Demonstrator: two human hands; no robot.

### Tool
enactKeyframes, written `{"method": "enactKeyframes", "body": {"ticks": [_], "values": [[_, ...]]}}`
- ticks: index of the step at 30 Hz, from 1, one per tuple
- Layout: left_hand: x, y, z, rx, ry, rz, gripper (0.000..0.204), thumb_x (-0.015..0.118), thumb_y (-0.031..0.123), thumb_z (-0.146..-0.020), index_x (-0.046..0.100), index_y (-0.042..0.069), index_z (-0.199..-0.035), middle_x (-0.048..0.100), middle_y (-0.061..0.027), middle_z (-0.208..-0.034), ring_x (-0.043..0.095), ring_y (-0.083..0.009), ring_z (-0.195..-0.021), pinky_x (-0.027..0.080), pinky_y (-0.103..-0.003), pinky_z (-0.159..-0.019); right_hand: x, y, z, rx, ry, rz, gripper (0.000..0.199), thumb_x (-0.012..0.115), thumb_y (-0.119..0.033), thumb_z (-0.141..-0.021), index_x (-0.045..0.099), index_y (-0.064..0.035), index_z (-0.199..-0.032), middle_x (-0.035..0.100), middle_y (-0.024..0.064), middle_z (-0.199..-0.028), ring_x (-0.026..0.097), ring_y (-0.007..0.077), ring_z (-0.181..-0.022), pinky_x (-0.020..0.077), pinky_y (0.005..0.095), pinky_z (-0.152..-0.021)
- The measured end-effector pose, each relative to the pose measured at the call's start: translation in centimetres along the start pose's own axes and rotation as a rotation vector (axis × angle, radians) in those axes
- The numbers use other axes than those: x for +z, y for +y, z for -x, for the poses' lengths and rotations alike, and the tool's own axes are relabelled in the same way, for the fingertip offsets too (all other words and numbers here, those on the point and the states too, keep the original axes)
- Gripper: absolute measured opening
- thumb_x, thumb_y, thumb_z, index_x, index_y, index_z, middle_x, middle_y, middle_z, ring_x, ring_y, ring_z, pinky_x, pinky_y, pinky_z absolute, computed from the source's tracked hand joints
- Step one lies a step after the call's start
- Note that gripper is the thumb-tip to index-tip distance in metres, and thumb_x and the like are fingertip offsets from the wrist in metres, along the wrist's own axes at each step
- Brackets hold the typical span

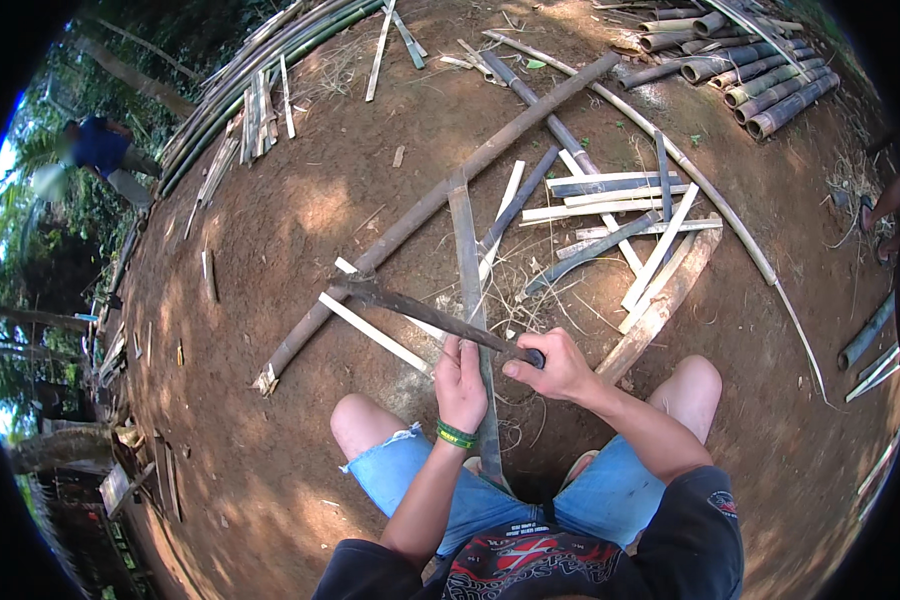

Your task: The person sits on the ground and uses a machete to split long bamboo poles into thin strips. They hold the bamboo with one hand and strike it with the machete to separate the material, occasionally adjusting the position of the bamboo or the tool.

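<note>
bamboo strip (467,260): long, flat, grey-green
left hand (460,385): closed around the strip
right hand (560,365): fist on machete (420,310) handle

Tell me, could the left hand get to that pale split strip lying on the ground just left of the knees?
Probably yes. The left hand is wrapped around the long bamboo slat, and the pale strip lies on bare dirt just to its left with nothing between. It would have to release the slat first.

Bare reddish-brown dirt ground (300,210) carries scattered split bamboo slats (610,195), one long dark pole (440,195) lying diagonally, stacked bamboo sections (760,85) at upper right, and apparently long green culms (260,70) upper left.
</note>
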State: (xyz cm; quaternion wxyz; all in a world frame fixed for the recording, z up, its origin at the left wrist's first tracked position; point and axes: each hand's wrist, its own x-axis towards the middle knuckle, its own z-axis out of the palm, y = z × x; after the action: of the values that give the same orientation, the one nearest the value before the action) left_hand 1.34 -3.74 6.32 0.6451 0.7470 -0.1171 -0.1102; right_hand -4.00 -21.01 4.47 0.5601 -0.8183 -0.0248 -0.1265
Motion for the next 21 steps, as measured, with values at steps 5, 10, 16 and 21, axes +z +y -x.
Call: {"method": "enactKeyframes", "body": {"ticks": [5, 10, 16, 21], "values": [[1.1, -1.2, 0.3, 0.08, -0.049, -0.128, 0.034, 0.046, 0.015, -0.107, 0.049, -0.002, -0.136, 0.065, -0.0053, -0.104, 0.057, -0.0082, -0.095, 0.046, -0.025, -0.085, -0.7, -1.5, -1.8, 0.267, 0.196, -0.345, 0.043, 0.083, -0.032, -0.083, 0.07, 0.0013, -0.107, 0.049, -0.0051, -0.054, 0.038, 0.0019, -0.052, 0.0317, 0.0248, -0.047], [2.0, -3.0, 0.4, 0.122, -0.078, -0.185, 0.036, 0.055, 0.009, -0.101, 0.05, 0.001, -0.135, 0.063, -0.0081, -0.076, 0.058, -0.0126, -0.069, 0.048, -0.029, -0.068, -0.2, 0.4, -3.0, 0.317, 0.271, -0.69, 0.024, 0.074, -0.018, -0.091, 0.068, 0.0023, -0.103, 0.054, -0.007, -0.062, 0.045, 0.0005, -0.055, 0.0318, 0.0211, -0.048], [0.4, -1.0, -0.9, 0.026, -0.28, -0.161, 0.04, 0.062, 0.011, -0.095, 0.054, 0.0, -0.133, 0.068, -0.0097, -0.095, 0.064, -0.0174, -0.089, 0.05, -0.032, -0.082, -0.4, 1.3, -3.0, 0.27, 0.215, -0.589, 0.021, 0.074, -0.018, -0.09, 0.069, 0.002, -0.094, 0.055, -0.0068, -0.064, 0.046, 0.0012, -0.058, 0.0351, 0.0227, -0.051], [-6.5, 4.7, -5.8, 0.19, -0.388, -0.212, 0.068, 0.071, 0.026, -0.081, 0.052, 0.003, -0.143, 0.058, -0.0146, -0.137, 0.046, -0.0235, -0.134, 0.037, -0.039, -0.106, -0.2, 0.3, -2.8, 0.252, 0.157, -0.443, 0.02, 0.075, -0.019, -0.089, 0.07, -0.0005, -0.092, 0.055, -0.0068, -0.063, 0.047, 0.0022, -0.059, 0.0369, 0.0239, -0.053]]}}
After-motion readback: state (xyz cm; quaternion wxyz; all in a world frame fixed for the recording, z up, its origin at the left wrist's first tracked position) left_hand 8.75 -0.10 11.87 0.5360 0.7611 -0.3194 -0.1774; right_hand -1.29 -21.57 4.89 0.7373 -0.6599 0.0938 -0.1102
